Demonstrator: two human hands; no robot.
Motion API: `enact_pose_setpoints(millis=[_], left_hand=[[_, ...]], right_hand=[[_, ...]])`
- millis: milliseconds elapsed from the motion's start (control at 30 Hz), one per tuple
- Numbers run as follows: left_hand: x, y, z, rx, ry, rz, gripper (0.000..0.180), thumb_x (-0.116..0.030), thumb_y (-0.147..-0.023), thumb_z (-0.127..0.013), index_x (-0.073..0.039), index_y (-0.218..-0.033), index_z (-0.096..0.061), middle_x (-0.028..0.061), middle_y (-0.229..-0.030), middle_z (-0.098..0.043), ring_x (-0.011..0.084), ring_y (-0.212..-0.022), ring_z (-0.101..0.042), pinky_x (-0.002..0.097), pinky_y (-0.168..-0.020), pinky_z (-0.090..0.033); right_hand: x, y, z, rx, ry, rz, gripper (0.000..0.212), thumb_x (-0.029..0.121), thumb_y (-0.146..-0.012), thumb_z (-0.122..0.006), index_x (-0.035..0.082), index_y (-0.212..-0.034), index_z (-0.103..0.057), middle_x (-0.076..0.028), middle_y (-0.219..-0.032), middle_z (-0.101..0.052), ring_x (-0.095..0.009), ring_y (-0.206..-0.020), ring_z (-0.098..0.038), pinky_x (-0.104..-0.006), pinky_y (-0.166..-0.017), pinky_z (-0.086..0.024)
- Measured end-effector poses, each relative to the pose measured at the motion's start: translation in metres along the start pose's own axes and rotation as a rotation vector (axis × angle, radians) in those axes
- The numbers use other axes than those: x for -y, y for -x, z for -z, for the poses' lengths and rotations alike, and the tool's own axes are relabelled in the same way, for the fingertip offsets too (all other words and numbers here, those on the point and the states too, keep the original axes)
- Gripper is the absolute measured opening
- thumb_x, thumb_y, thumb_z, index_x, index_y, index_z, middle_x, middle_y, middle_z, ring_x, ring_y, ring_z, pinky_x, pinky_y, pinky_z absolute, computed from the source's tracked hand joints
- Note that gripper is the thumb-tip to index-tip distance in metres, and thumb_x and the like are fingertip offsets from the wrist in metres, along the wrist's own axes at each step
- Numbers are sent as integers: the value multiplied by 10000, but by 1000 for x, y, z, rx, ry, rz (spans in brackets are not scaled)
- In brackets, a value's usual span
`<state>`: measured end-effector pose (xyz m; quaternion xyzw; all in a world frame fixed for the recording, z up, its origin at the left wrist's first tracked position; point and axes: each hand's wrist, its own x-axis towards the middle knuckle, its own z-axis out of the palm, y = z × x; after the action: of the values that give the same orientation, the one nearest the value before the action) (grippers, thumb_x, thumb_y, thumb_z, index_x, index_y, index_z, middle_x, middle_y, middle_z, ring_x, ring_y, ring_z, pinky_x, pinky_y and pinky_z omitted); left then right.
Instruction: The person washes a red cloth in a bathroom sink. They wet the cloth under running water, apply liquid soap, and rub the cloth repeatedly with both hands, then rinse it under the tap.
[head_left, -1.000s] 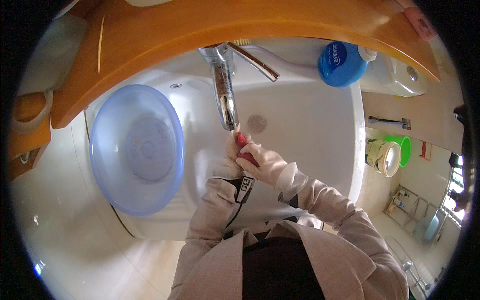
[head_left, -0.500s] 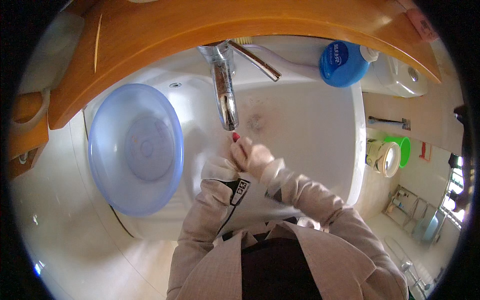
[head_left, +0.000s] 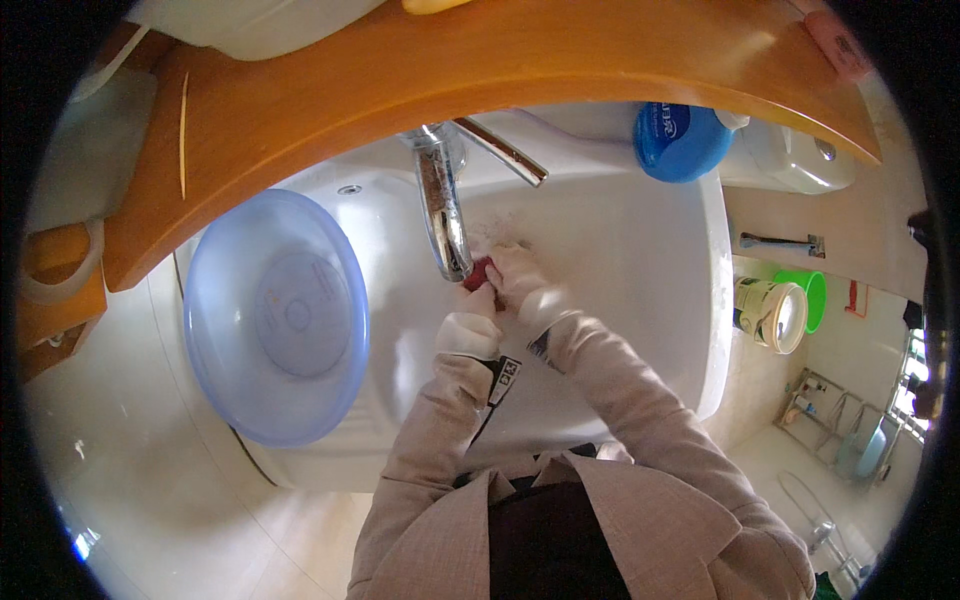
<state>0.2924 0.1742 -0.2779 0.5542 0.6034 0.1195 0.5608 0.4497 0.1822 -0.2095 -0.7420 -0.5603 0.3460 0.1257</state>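
Both hands are together in the white sink point(head_left: 640, 290), close to the spout tip of a chrome faucet point(head_left: 438, 200). Between them is a small dark-red thing point(head_left: 480, 272), partly covered by fingers, so its kind cannot be made out. My left hand point(head_left: 482, 301) has its fingers closed on the near side of it. From the right, my right hand point(head_left: 517, 276) bends over and grips it too. Greyish smudges or wet marks show on the basin just beyond the hands. Whether water runs cannot be told.
A translucent blue basin point(head_left: 225, 370) stands at the sink's left. An orange wooden shelf point(head_left: 400, 75) arches over the far edge. A blue bottle point(head_left: 680, 150) sits at the back right corner; a white bucket point(head_left: 770, 315) and green container point(head_left: 817, 300) are beyond the right side.
The view has shifted slightly. Both hands have moved further under the spout tip, and more of the dark-red thing shows between them.
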Motion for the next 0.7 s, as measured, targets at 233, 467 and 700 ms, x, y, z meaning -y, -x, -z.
enact_pose_setpoints(millis=[233, 467, 700], left_hand=[[-29, 19, 38, -136, -33, 461, 471, -377, -866, -631, -5, -1150, -575, 182, -982, -676, 306, -856, -644, 402, -772, -492], [-66, 29, 21, -115, 280, 163, 494, -527, -936, -541, -52, -1040, -634, 112, -901, -660, 262, -856, -635, 378, -758, -491], [-76, 28, 27, 275, 1227, 395, 497, -620, -868, -596, -128, -797, -604, 29, -686, -582, 178, -593, -571, 325, -570, -492]], right_hand=[[-65, -9, 75, -188, 103, -370, 371, 296, -914, -577, 72, -1208, -614, -218, -1165, -626, -388, -1116, -562, -461, -985, -434], [21, 34, -31, -147, -201, -24, 347, 307, -924, -608, 65, -1170, -566, -210, -1121, -611, -364, -1047, -597, -448, -908, -475], [56, 94, 38, 157, -384, 42, 285, 307, -937, -595, 70, -1092, -567, -217, -1042, -619, -378, -923, -637, -437, -752, -525]])
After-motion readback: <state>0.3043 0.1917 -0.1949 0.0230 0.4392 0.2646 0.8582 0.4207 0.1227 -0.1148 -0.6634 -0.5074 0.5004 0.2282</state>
